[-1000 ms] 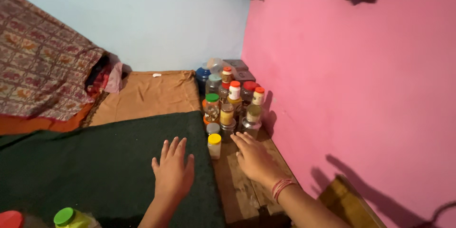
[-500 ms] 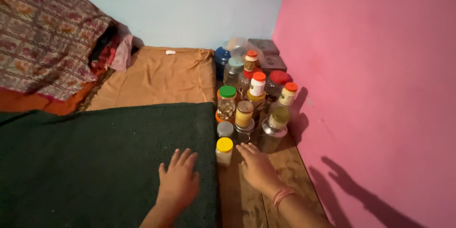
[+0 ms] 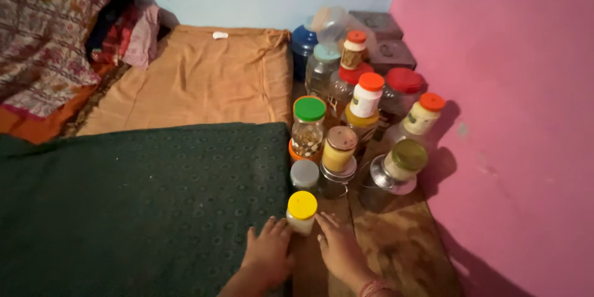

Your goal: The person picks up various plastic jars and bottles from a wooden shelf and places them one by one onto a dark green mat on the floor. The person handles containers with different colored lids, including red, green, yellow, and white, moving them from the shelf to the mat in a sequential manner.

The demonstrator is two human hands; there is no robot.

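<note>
A small jar with a yellow lid (image 3: 302, 211) stands on the wooden boards at the front of a cluster of jars. My left hand (image 3: 267, 252) lies flat on the edge of the dark green mat (image 3: 142, 204), fingertips close to the jar's left side. My right hand (image 3: 337, 249) rests on the wood, its fingertips at the jar's right side. Both hands are empty with fingers spread. Behind the jar stand a grey-lidded jar (image 3: 304, 174), a green-lidded jar (image 3: 308, 125) and a jar of yellow contents (image 3: 339, 148).
Several more jars with orange and red lids (image 3: 370, 93), a blue container (image 3: 303, 43) and dark boxes (image 3: 390, 54) fill the corner by the pink wall (image 3: 513, 117). An orange mattress (image 3: 192, 80) and patterned bedding (image 3: 43, 31) lie beyond the mat.
The view has moved closer to the jars and tilted down. Both hands have slid forward and now flank the yellow-lidded jar.
</note>
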